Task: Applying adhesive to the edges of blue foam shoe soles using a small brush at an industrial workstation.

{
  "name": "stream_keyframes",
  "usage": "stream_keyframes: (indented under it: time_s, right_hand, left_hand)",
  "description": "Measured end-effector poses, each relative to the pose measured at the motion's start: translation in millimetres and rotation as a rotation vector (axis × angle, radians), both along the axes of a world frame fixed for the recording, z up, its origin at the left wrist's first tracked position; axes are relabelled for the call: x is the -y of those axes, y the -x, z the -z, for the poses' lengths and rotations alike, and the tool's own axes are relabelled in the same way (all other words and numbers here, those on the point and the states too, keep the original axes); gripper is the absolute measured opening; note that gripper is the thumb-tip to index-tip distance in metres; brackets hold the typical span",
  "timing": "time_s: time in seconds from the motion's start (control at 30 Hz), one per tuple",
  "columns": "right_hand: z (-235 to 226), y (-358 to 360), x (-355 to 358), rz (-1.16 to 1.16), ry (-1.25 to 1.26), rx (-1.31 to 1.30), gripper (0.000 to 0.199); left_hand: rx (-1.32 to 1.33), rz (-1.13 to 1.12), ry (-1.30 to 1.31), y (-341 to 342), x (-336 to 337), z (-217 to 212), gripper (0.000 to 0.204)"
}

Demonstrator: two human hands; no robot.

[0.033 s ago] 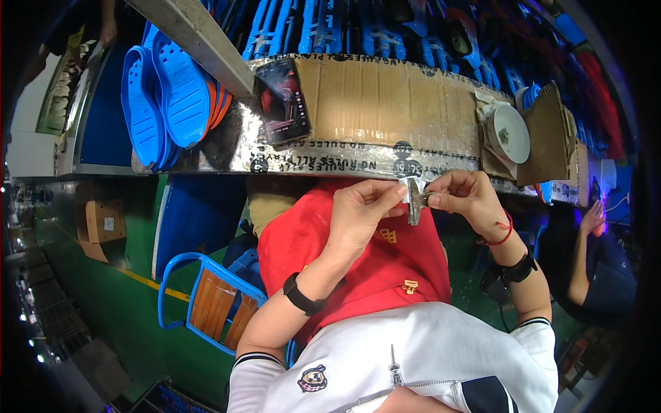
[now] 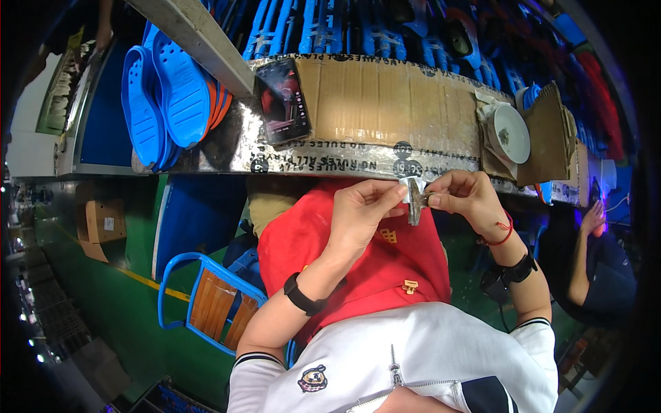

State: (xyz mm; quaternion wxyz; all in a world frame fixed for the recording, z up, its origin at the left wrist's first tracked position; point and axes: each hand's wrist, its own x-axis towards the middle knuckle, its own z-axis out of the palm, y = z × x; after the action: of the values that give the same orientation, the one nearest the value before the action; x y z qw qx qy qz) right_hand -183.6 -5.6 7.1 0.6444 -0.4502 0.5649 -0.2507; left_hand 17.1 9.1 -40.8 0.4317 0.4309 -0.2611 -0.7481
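Pinching a small metal piece (image 2: pixel 414 199) between them, both hands hover just in front of the bench's near edge, above a red cloth (image 2: pixel 358 268) on the lap. The left hand (image 2: pixel 358 213) has thumb and fingers closed on the piece's left side; the right hand (image 2: pixel 463 195) is clamped on its right side (what kind of part it is, I cannot tell). On the cardboard-covered bench (image 2: pixel 385 96) a phone (image 2: pixel 284 102) lies toward the left end, and a white dish (image 2: pixel 509 132) sits at the right end. Blue soles (image 2: pixel 165 96) are stacked at the bench's far left. A blue chair (image 2: pixel 206 303) stands on the floor to the left.
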Motion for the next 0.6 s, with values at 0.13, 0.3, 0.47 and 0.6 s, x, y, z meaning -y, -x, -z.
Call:
stream_keyframes:
  time_s: [0.13,0.3,0.47,0.6]
  right_hand:
    - [2.3,0.6,-0.2,0.009,0.014,0.002,0.022]
    - [6.1,0.2,2.5,-0.023,0.021,-0.007,0.026]
    - [8.6,3.7,1.1,-0.062,0.024,0.041,0.031]
    - [7.3,4.6,-1.0,-0.061,0.044,0.122,0.034]
  left_hand:
    - [0.002,-0.006,-0.005,0.0,-0.2,2.0,0.018]
    - [0.002,0.014,-0.011,-4.6,2.6,1.8,0.021]
    - [0.000,0.052,-0.018,-8.8,4.5,-3.6,0.021]
    - [0.013,0.040,0.026,-8.5,5.4,-3.9,0.020]
